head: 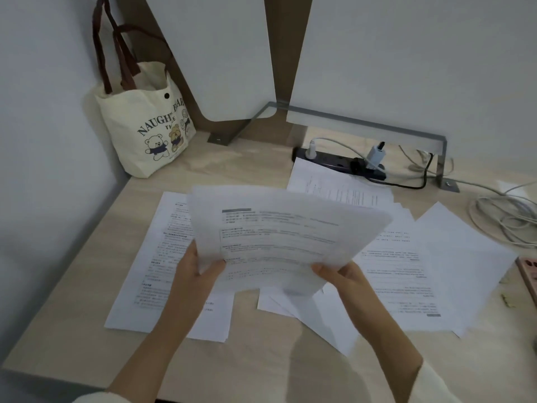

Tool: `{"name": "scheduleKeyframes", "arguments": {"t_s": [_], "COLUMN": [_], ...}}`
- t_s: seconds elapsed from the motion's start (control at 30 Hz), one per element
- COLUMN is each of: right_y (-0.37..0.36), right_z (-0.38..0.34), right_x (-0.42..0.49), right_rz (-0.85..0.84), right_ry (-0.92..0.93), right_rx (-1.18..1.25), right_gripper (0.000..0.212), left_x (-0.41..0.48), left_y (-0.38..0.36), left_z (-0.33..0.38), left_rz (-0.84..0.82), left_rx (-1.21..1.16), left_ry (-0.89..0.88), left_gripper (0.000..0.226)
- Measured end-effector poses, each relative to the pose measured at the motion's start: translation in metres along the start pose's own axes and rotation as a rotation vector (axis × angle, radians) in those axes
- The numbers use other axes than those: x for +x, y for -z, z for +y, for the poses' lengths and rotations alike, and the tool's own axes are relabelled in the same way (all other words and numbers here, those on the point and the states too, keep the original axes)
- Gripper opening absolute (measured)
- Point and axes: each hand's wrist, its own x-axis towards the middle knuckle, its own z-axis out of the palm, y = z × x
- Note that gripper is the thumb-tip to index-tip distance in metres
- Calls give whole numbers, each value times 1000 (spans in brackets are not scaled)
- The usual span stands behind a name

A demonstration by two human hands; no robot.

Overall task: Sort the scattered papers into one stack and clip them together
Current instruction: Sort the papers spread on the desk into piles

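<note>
A loose sheaf of printed papers is held up above the light wooden bench, tilted toward the camera, its sheets fanned and not squared. Its lower left corner is pinched by the left hand, thumb on the front and fingers closed behind; its lower right edge is gripped by the right hand, the fingers likewise clamped on the paper. Further sheets lie scattered flat beneath — one pile at the left, overlapping pages at the right, and one sheet farther back touching the black power strip. A cream tote bag printed with bears stands in the back left corner against the wall. Coiled pale cables lie at the right edge. A small yellowish object lies near the right-hand pages; what it is cannot be told.
</note>
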Motion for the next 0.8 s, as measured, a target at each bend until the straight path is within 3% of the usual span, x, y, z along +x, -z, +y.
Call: {"name": "scheduleKeyframes", "arguments": {"t_s": [0.17, 0.33, 0.47, 0.8], "right_y": [-21, -30, -52, -130], "right_z": [10, 6, 19, 58], "right_x": [1, 8, 20, 60], "right_rz": [75, 88, 71, 23], "right_ry": [-72, -80, -159, -305], "right_rx": [31, 142, 195, -65], "right_gripper": [22, 26, 27, 21], "left_x": [2, 7, 5, 27], "left_y": [-14, 10, 40, 110], "left_z": [-10, -8, -28, -69], "left_rz": [-10, 65, 99, 279], "left_rx": [21, 29, 68, 262], "left_ry": [60, 17, 109, 203], "left_gripper": [43, 19, 12, 11]}}
